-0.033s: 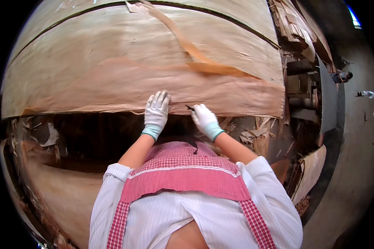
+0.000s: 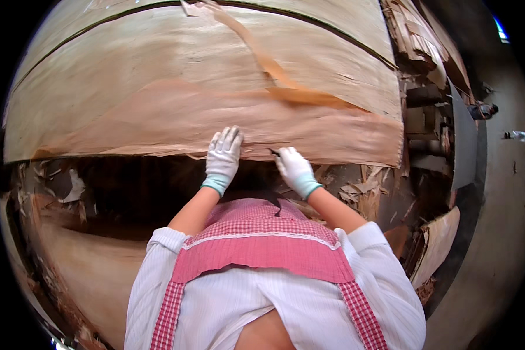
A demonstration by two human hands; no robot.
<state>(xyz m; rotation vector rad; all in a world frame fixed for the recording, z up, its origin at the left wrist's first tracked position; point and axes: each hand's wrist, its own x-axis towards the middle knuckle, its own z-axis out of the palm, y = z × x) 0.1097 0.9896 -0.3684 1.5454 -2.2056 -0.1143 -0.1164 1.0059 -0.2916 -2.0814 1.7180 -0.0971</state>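
A reddish-brown sheet of wood veneer point(image 2: 175, 125) lies along the near edge of a wide, paler wood panel point(image 2: 146, 52). My left hand point(image 2: 223, 156), in a white glove with a mint cuff, rests flat on the veneer near its front edge, fingers stretched out. Just right of it, my right hand point(image 2: 296, 169), gloved the same way, is closed around a small dark tool point(image 2: 272, 151). The tool's tip meets the veneer's near edge; its kind cannot be made out. A torn orange-brown veneer strip point(image 2: 268, 65) runs across the panel beyond my hands.
Below the panel edge is a dark gap with torn veneer scraps point(image 2: 359, 189). Stacked veneer point(image 2: 414, 35) stands at the far right, with a grey board point(image 2: 464, 134) beside it. Farther right, a person point(image 2: 483, 111) is on the concrete floor point(image 2: 504, 192), near a clear plastic item point(image 2: 517, 136).
My right hand and the dark tool have shifted slightly right along the veneer's edge. My left hand stays on the sheet; the whole view has moved a little.
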